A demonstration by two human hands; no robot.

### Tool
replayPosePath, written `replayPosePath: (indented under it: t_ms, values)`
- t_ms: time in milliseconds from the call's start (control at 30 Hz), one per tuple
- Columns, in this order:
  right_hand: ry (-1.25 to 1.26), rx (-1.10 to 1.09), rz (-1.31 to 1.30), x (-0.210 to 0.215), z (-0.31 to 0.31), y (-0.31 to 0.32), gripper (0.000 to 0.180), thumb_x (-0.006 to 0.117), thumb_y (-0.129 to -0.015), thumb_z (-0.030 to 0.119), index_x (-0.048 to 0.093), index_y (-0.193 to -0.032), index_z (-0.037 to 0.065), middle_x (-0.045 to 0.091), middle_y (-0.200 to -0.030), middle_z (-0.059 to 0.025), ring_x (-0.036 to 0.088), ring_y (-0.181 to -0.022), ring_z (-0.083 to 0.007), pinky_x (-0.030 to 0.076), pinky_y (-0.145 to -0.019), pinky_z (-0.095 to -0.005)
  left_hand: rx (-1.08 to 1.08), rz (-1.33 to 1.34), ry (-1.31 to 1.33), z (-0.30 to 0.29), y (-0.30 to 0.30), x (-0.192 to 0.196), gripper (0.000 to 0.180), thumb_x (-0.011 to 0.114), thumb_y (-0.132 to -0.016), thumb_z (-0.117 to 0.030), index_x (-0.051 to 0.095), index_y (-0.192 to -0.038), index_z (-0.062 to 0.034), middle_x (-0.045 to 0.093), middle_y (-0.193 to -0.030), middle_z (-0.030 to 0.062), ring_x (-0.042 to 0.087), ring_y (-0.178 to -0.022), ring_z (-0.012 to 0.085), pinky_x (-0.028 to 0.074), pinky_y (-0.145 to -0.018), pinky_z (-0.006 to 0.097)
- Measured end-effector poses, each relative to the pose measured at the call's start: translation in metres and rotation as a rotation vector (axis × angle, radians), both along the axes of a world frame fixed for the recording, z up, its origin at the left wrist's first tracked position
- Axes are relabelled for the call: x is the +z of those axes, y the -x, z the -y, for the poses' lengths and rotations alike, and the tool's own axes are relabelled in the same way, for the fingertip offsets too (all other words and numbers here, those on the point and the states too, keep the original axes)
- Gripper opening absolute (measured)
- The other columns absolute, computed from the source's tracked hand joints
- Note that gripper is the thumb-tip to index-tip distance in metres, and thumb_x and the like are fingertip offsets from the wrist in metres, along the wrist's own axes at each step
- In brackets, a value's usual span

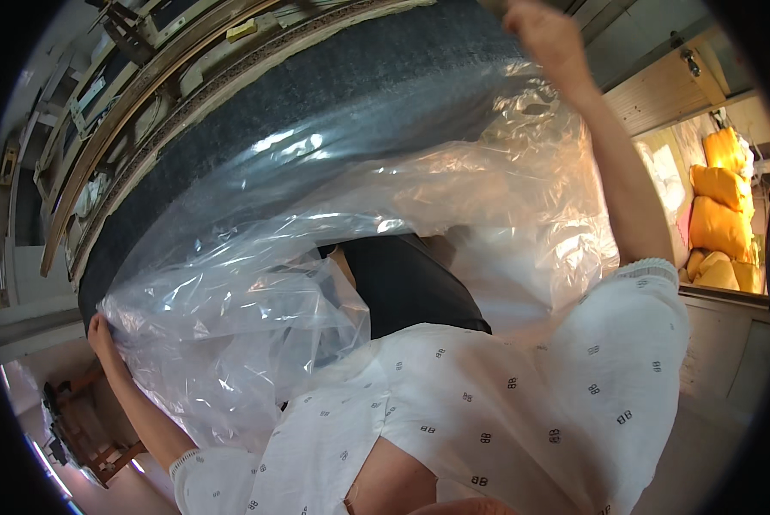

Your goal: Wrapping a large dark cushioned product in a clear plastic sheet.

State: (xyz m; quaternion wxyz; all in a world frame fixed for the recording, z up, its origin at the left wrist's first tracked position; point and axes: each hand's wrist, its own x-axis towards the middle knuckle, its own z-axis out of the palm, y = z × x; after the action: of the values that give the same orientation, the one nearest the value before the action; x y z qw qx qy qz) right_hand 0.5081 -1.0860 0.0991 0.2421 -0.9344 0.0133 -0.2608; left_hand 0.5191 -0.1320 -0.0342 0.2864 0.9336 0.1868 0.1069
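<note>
Up high, the right hand [546,34] gripped the clear plastic sheet [333,257] over the dark mattress [316,94]; the left hand [103,336] pinched its low edge.

Far left, we see stacked wooden frames [136,94] leaning in rows. At the right, we see plump yellow sacks [721,215] piled behind a pale ledge [728,300]. Near left, low down, we see a wooden chair [80,429] on the floor.

Clear plastic sheet [316,257], crumpled & glossy, draped over dark grey mattress [316,94] tilted on edge.
</note>
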Motion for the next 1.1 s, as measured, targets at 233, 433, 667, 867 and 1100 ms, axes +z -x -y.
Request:
replayPosePath:
  t_ms: [233, 433, 667, 867, 1100]
  values:
    - [0.709, -0.04, 0.12, -0.099, 0.0, 0.016, 0.049, 0.044, -0.089, 0.041, 0.05, -0.116, 0.0, 0.045, -0.125, -0.0179, 0.046, -0.11, -0.0335, 0.036, -0.092, -0.0354, 0.003, -0.071, 0.117, -0.025, 0.01, 0.013, 0.024, 0.053, -0.086, -0.023, 0.062, -0.088, -0.0013, 0.058, -0.079, -0.002, 0.049, -0.071, 0.0069, 0.04, -0.065, 0.021]
    - [-0.25, -0.047, 0.273, -0.103, 0.063, 0.025, 0.031, 0.048, -0.084, 0.013, 0.051, -0.113, 0.001, 0.048, -0.123, -0.0136, 0.049, -0.107, -0.0281, 0.036, -0.092, -0.0342, -0.021, 0.053, -0.077, -0.02, -0.023, 0.005, 0.02, 0.051, -0.088, -0.02, 0.06, -0.091, -0.0022, 0.058, -0.083, 0.0005, 0.05, -0.074, 0.0079, 0.041, -0.067, 0.022]
    - [0.168, 0.21, -0.431, -0.176, 0.087, 0.056, 0.05, 0.044, -0.066, -0.002, 0.054, -0.114, 0.006, 0.052, -0.117, -0.0139, 0.051, -0.105, -0.0291, 0.042, -0.088, -0.0379, 0.004, 0.106, 0.332, -0.005, -0.039, 0.007, 0.016, 0.053, -0.088, -0.019, 0.059, -0.093, -0.0049, 0.059, -0.084, 0.0013, 0.052, -0.075, 0.0095, 0.042, -0.068, 0.023]
    - [0.644, 0.292, -0.889, -0.214, 0.082, 0.054, 0.037, 0.056, -0.069, 0.011, 0.061, -0.105, 0.015, 0.06, -0.1, -0.0119, 0.057, -0.098, -0.029, 0.048, -0.08, -0.04, 0.017, 0.073, 0.308, -0.021, -0.026, 0.012, 0.015, 0.052, -0.088, -0.017, 0.06, -0.091, -0.0037, 0.059, -0.085, 0.0013, 0.053, -0.075, 0.0097, 0.043, -0.07, 0.022]
    - [0.563, -0.381, -0.165, -0.068, 0.163, 0.036, 0.023, 0.054, -0.081, 0.027, 0.054, -0.096, 0.009, 0.06, -0.083, -0.0127, 0.059, -0.079, -0.0287, 0.045, -0.067, -0.0389, -0.006, 0.102, 0.194, 0.006, -0.03, 0.011, 0.018, 0.051, -0.088, -0.018, 0.059, -0.093, -0.0022, 0.059, -0.085, 0.0003, 0.051, -0.075, 0.0081, 0.041, -0.069, 0.021]
